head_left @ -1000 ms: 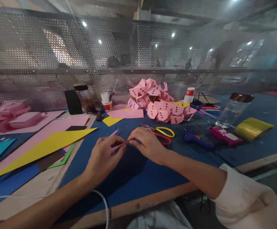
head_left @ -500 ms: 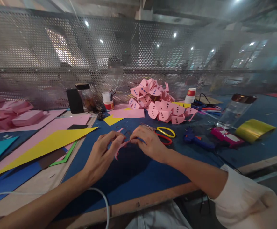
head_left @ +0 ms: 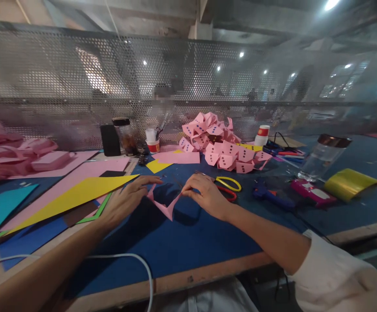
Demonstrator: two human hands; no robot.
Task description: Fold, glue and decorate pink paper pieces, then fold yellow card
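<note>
A folded pink paper strip [head_left: 166, 210] hangs in a V over the blue mat in the middle. One end is pinched between the thumb and fingertips of my right hand [head_left: 204, 195]. My left hand [head_left: 128, 197] is just left of the strip's other end, fingers stretched out and apart; whether a fingertip touches the paper cannot be made out. Scissors with yellow and red handles [head_left: 229, 183] lie just beyond my right hand. Behind them rises a heap of folded pink pieces with dark dots [head_left: 227, 151].
Coloured sheets, a yellow one [head_left: 74, 197] on top, lie at left. A white cable [head_left: 136, 255] crosses the front edge. A blue glue gun [head_left: 273, 195], a magenta tool [head_left: 312, 193] and a clear bottle [head_left: 321, 158] are at right.
My left hand has moved left, away from my right hand, and its pinch has opened. The pink strip now shows spread into a V. The view has shifted slightly.
</note>
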